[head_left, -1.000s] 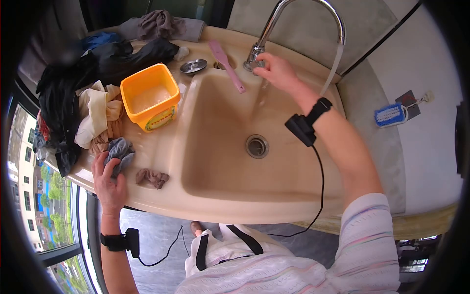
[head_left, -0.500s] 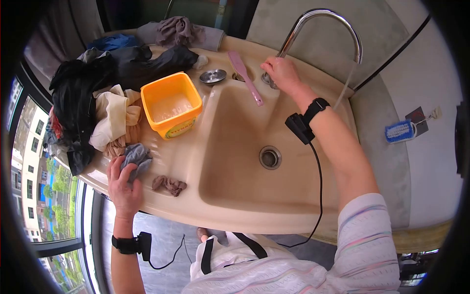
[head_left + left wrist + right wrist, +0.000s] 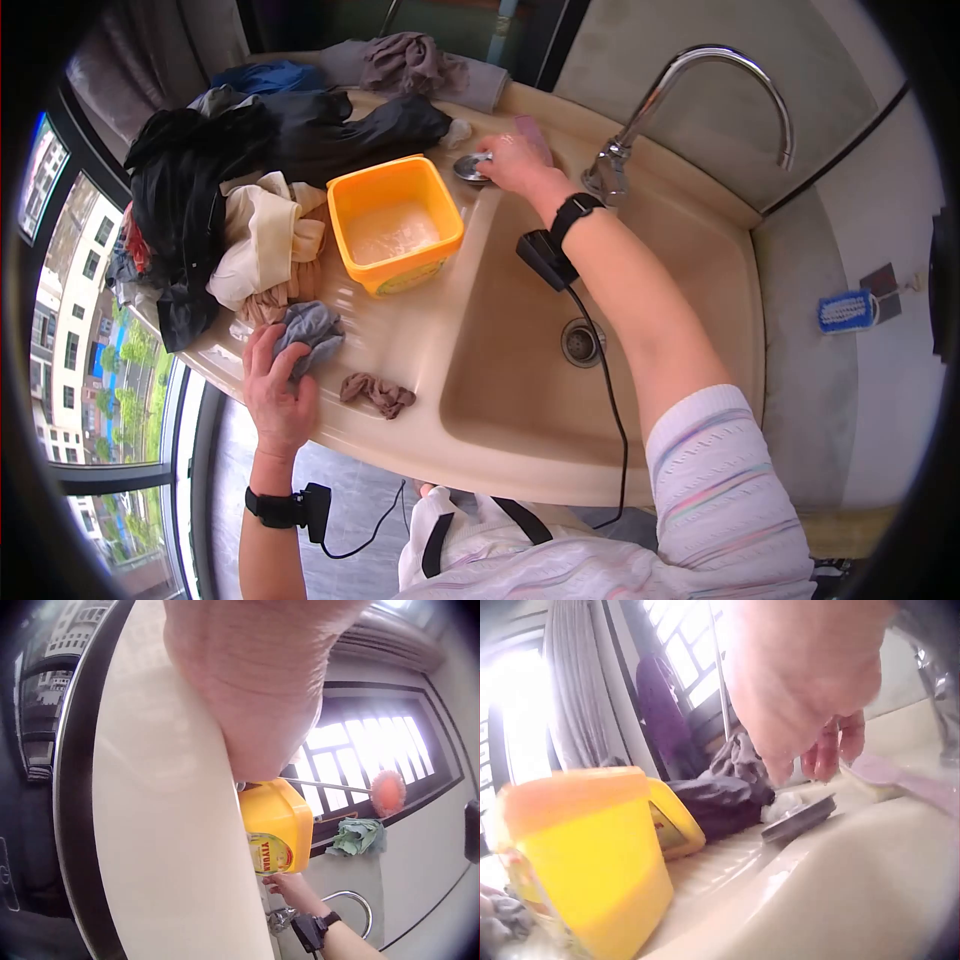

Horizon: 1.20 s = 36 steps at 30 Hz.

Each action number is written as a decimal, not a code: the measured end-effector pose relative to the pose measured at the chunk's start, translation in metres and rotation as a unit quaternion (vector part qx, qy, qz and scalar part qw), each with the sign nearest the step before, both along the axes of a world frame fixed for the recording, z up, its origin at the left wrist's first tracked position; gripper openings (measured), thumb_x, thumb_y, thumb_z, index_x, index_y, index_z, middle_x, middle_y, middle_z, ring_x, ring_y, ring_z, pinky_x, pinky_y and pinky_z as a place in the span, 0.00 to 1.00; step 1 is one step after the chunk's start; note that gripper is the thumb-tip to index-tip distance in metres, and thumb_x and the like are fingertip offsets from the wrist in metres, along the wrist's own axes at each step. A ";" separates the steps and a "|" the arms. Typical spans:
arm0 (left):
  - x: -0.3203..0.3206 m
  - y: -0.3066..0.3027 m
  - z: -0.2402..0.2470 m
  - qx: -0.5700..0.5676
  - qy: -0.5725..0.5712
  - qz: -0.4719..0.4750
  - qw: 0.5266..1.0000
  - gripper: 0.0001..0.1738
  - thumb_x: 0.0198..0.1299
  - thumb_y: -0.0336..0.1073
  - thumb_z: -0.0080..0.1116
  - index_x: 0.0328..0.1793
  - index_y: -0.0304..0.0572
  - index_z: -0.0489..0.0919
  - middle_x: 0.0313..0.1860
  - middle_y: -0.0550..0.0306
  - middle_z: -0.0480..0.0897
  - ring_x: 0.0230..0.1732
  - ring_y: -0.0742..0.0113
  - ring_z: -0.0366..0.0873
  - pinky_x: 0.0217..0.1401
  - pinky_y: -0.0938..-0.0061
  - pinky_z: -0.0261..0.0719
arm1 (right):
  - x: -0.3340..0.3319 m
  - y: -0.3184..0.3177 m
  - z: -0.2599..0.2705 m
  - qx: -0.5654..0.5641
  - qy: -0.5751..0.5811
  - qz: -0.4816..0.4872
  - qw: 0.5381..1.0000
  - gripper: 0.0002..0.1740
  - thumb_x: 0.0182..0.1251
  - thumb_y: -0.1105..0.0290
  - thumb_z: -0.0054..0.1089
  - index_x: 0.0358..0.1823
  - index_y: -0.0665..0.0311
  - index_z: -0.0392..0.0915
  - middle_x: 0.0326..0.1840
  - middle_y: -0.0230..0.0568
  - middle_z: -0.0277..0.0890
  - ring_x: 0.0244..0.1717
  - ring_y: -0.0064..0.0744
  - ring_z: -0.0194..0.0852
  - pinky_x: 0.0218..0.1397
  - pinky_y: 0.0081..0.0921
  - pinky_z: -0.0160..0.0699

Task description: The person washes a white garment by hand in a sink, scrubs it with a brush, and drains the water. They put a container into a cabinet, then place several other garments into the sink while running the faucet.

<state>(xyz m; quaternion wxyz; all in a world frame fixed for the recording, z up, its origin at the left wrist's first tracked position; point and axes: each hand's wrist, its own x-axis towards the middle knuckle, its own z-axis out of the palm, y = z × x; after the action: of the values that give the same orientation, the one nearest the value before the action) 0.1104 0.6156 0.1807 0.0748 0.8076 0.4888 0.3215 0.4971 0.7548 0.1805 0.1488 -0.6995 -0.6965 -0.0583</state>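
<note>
Left hand (image 3: pixel 278 385) round cloth (image 3: pixel 310 328); right hand (image 3: pixel 512 160) loose, perhaps on plug (image 3: pixel 468 168)

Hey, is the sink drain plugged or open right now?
Open: the drain sits uncovered in the basin, and the metal stopper lies out on the counter by the right hand.

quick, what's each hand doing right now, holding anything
Left hand: closed, gripping the grey cloth.
Right hand: open, fingers just above the metal sink plug, holding nothing.

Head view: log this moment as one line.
left hand: holds grey cloth | right hand: over metal plug | orange tub: beside sink
</note>
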 end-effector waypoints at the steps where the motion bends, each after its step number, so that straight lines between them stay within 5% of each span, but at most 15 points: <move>1: 0.000 0.000 0.000 -0.005 -0.003 -0.002 1.000 0.18 0.33 0.22 0.51 0.36 0.41 0.77 0.52 0.47 0.73 0.59 0.43 0.65 0.61 0.60 0.65 | -0.007 0.004 0.006 -0.003 0.003 0.006 1.000 0.13 0.54 0.59 0.57 0.36 0.56 0.81 0.34 0.43 0.80 0.38 0.42 0.78 0.42 0.35 0.75; 3: 0.000 0.001 0.001 -0.013 -0.006 0.003 1.000 0.17 0.34 0.22 0.51 0.36 0.41 0.77 0.51 0.47 0.73 0.59 0.43 0.65 0.60 0.60 0.65 | -0.014 0.017 0.020 -0.189 0.016 -0.039 0.981 0.19 0.51 0.61 0.62 0.42 0.64 0.79 0.46 0.49 0.77 0.48 0.47 0.75 0.51 0.36 0.74; 7: -0.001 0.001 0.000 -0.002 -0.003 -0.009 1.000 0.17 0.34 0.22 0.51 0.36 0.41 0.77 0.51 0.46 0.73 0.59 0.43 0.66 0.60 0.60 0.66 | -0.017 0.040 0.018 -0.253 -0.010 -0.055 0.966 0.23 0.47 0.59 0.64 0.42 0.69 0.79 0.48 0.51 0.76 0.49 0.45 0.75 0.53 0.33 0.73; 12: 0.000 0.001 0.000 -0.002 0.003 -0.007 1.000 0.18 0.34 0.22 0.50 0.37 0.41 0.77 0.52 0.46 0.72 0.59 0.43 0.65 0.61 0.60 0.64 | -0.011 0.010 0.022 -0.203 0.053 -0.023 0.977 0.22 0.42 0.61 0.64 0.39 0.68 0.80 0.39 0.51 0.79 0.42 0.45 0.78 0.47 0.32 0.76; 14: -0.002 0.001 -0.004 -0.006 0.001 -0.012 1.000 0.18 0.35 0.22 0.50 0.37 0.40 0.77 0.53 0.46 0.72 0.60 0.43 0.64 0.63 0.60 0.62 | -0.003 -0.020 0.018 -0.099 0.129 0.040 0.986 0.15 0.41 0.64 0.64 0.30 0.65 0.79 0.27 0.46 0.79 0.32 0.37 0.79 0.35 0.29 0.77; 17: -0.001 0.001 -0.005 -0.009 0.004 -0.010 1.000 0.17 0.35 0.22 0.49 0.37 0.40 0.77 0.54 0.46 0.72 0.61 0.44 0.64 0.63 0.61 0.61 | 0.016 -0.097 0.000 -0.152 0.238 0.056 0.958 0.14 0.39 0.64 0.62 0.27 0.65 0.76 0.28 0.47 0.78 0.32 0.44 0.77 0.37 0.33 0.75; 24: 0.000 0.001 -0.007 -0.016 0.022 -0.004 1.000 0.18 0.36 0.21 0.48 0.38 0.39 0.76 0.55 0.47 0.72 0.61 0.45 0.64 0.64 0.61 0.59 | 0.094 -0.235 -0.164 -0.334 0.145 -0.084 0.927 0.14 0.40 0.66 0.64 0.30 0.64 0.76 0.27 0.46 0.77 0.31 0.43 0.76 0.36 0.34 0.75; 32: -0.001 0.001 -0.010 -0.028 0.030 -0.002 0.999 0.17 0.38 0.22 0.48 0.39 0.38 0.76 0.56 0.47 0.72 0.62 0.46 0.63 0.66 0.61 0.57 | 0.099 -0.257 -0.207 -0.341 0.131 -0.188 0.912 0.16 0.45 0.68 0.63 0.37 0.64 0.76 0.45 0.52 0.70 0.47 0.49 0.71 0.49 0.35 0.72; 36: 0.000 0.001 -0.011 -0.033 0.023 0.003 0.999 0.17 0.38 0.21 0.48 0.39 0.37 0.76 0.56 0.48 0.72 0.62 0.47 0.63 0.66 0.61 0.57 | 0.103 -0.259 -0.219 -0.337 0.122 -0.184 0.915 0.15 0.47 0.69 0.63 0.38 0.63 0.76 0.45 0.51 0.71 0.47 0.50 0.71 0.49 0.36 0.72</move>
<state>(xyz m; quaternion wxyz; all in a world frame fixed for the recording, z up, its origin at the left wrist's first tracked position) 0.1105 0.6163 0.1700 0.0891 0.8105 0.5027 0.2871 0.6001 0.4959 -0.0384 -0.0248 -0.8258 -0.5099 0.2395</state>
